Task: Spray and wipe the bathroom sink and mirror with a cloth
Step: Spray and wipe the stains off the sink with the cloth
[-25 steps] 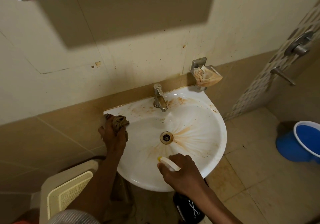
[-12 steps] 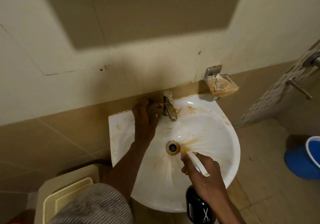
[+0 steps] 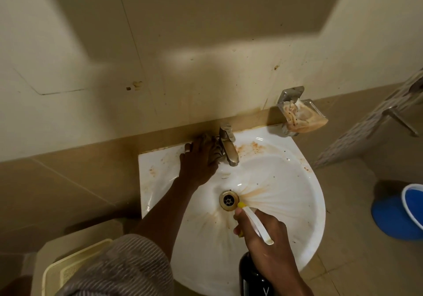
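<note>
Your left hand [image 3: 198, 160] presses flat on the cloth [image 3: 214, 151], fingers closed down over it, at the back ledge of the sink [image 3: 286, 215], just left of the tap [image 3: 227, 145]. Only a dark crumpled edge of the cloth shows past your fingertips, touching the tap base.

Your right hand [image 3: 266, 240] is clamped around the neck of the spray bottle [image 3: 253, 275]; its white trigger head [image 3: 255, 222] points ahead of your knuckles toward the drain [image 3: 229, 200].

Handling, judged: the cloth is soft and limp and will bunch, so keep the palm spread over it, not a pinch. The bottle looks dark and rigid, probably moderately heavy if full; hold at the neck, forefinger free for the trigger. The glazed basin is likely slick where wet.

Count: one cloth, one spray bottle, one sink, one tap, one drain. Beyond your right hand, one wall soap dish [image 3: 299, 114] holding stained material, and one blue bucket [image 3: 402, 213] on the floor. Mirror not in view. Rust-coloured stains remain right of the tap and fanning from the drain.
</note>
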